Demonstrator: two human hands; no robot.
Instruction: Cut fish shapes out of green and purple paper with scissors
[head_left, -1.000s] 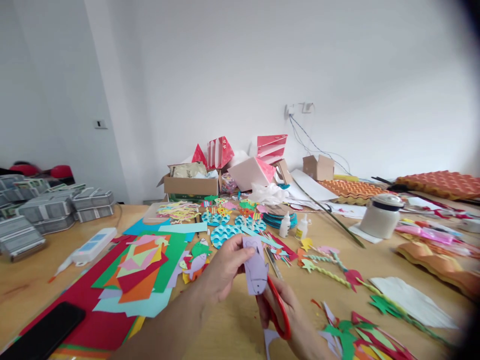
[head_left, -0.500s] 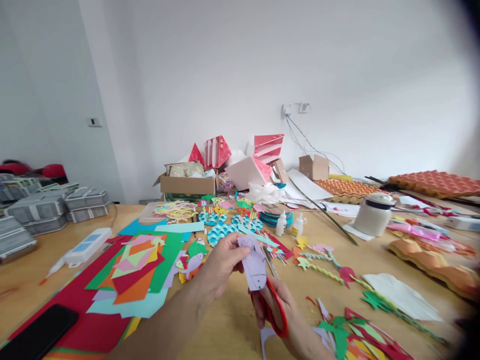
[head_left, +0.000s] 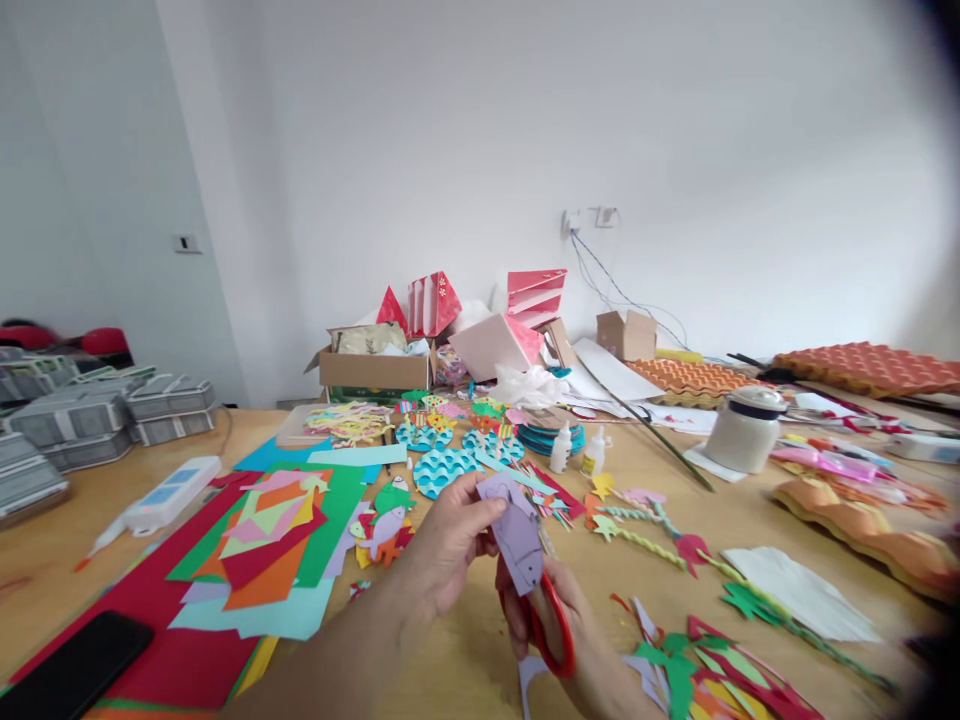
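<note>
Pinched in my left hand (head_left: 459, 530) is a piece of purple paper (head_left: 517, 540) with a fish drawn on it in dark lines, its head end pointing down. My right hand (head_left: 574, 625) grips a pair of red-handled scissors (head_left: 559, 630) just below the paper; the blades are largely hidden behind it. A purple paper scrap (head_left: 532, 675) lies on the table under my right hand. Left of my left wrist sit cut paper fish (head_left: 387, 528) in purple, green and orange.
Coloured paper sheets (head_left: 277, 540) and a black phone (head_left: 82, 665) lie at left. Paper scraps (head_left: 697, 665) spread at front right. Glue bottles (head_left: 561, 448), a lidded white jar (head_left: 746, 430) and a cardboard box (head_left: 375, 370) stand farther back. A long green stick (head_left: 645, 425) slants across the table.
The purple paper has tilted and shifted slightly right and down in my left hand. The scissors stay close beneath it, with my right hand almost in the same place.
</note>
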